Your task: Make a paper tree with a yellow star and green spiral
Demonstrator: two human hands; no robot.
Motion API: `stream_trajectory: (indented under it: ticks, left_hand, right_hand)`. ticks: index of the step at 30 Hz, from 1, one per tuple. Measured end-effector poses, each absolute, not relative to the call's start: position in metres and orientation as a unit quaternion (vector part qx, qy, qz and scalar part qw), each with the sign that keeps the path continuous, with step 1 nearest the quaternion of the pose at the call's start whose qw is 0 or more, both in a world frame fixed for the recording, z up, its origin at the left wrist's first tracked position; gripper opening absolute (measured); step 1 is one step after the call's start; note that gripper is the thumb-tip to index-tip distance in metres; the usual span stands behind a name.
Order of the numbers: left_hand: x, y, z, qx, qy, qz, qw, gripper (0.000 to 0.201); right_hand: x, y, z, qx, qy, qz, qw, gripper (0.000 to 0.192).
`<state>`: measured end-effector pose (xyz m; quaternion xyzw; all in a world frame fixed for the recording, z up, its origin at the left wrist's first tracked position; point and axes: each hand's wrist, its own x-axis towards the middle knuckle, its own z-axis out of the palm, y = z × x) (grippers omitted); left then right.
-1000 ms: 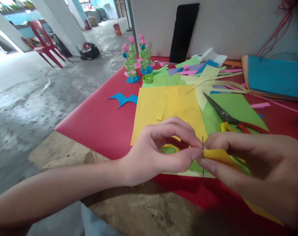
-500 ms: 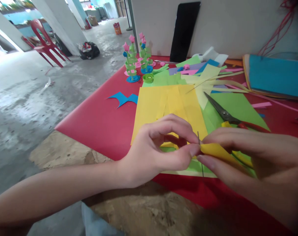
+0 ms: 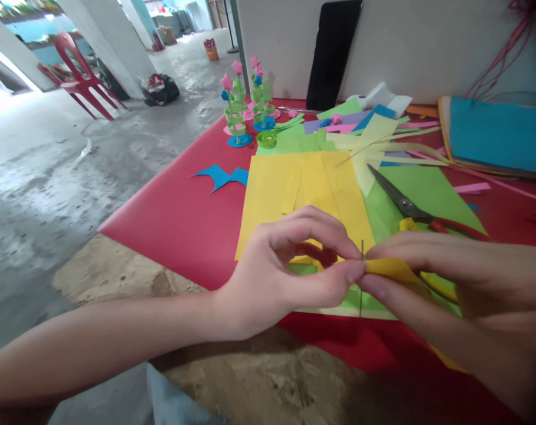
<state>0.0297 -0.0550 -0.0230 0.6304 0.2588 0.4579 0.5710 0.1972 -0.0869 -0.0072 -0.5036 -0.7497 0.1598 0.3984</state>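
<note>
Head camera, lower centre of the frame: the left hand [image 3: 290,271] pinches a thin needle [image 3: 361,277] upright between thumb and forefinger. The right hand [image 3: 454,289] grips a yellow paper strip [image 3: 389,268], its end touching the needle, above the red table [image 3: 179,218]. Scissors [image 3: 405,203] lie on green paper just behind.

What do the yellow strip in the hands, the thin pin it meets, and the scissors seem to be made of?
The yellow strip, pinched by the right hand, looks like matte craft paper: flat, thin and bending. The thin pin, at the fingers of the left hand, looks like dark metal wire, though it is too slim to be sure. The scissors show dull grey metal blades and glossy red handles, probably plastic.
</note>
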Motion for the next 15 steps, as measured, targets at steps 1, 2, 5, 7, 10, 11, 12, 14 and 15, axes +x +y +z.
stream_trajectory:
  ticks: [1,2,5,7,10,11,12,14,15]
  left_hand:
    - [0.0299,-0.0548,-0.0231,0.628,0.26,0.457,0.574,0.004]
    - [0.03,-0.0545,-0.0231,0.624,0.26,0.455,0.579,0.004]
    - [0.0304,-0.0537,-0.0222,0.612,0.259,0.448,0.598,0.004]
    - [0.0305,-0.0536,-0.021,0.598,0.256,0.446,0.615,0.003]
    - [0.0301,-0.0537,-0.0197,0.575,0.242,0.451,0.639,0.006]
    - [0.0299,-0.0536,-0.0197,0.571,0.238,0.452,0.643,0.007]
    - [0.0297,-0.0535,-0.0199,0.57,0.236,0.452,0.644,0.008]
    - [0.0294,-0.0532,-0.0206,0.574,0.236,0.45,0.642,0.008]
    - [0.0293,-0.0531,-0.0209,0.578,0.236,0.448,0.64,0.008]
  right_hand:
    - [0.1977,-0.087,-0.0083,-0.503,-0.753,0.149,0.397,0.005]
    - [0.1982,-0.087,-0.009,-0.502,-0.759,0.137,0.391,0.005]
    - [0.1998,-0.0875,-0.0083,-0.506,-0.772,0.13,0.362,0.003]
    - [0.2004,-0.0877,-0.0065,-0.505,-0.771,0.136,0.364,0.005]
    - [0.1989,-0.0868,-0.0064,-0.518,-0.753,0.156,0.374,0.012]
    - [0.1976,-0.086,-0.0074,-0.526,-0.743,0.161,0.382,0.015]
    - [0.1959,-0.0851,-0.0089,-0.533,-0.732,0.166,0.391,0.019]
    - [0.1923,-0.0834,-0.0121,-0.542,-0.713,0.172,0.409,0.023]
    - [0.1908,-0.0827,-0.0136,-0.545,-0.708,0.175,0.415,0.025]
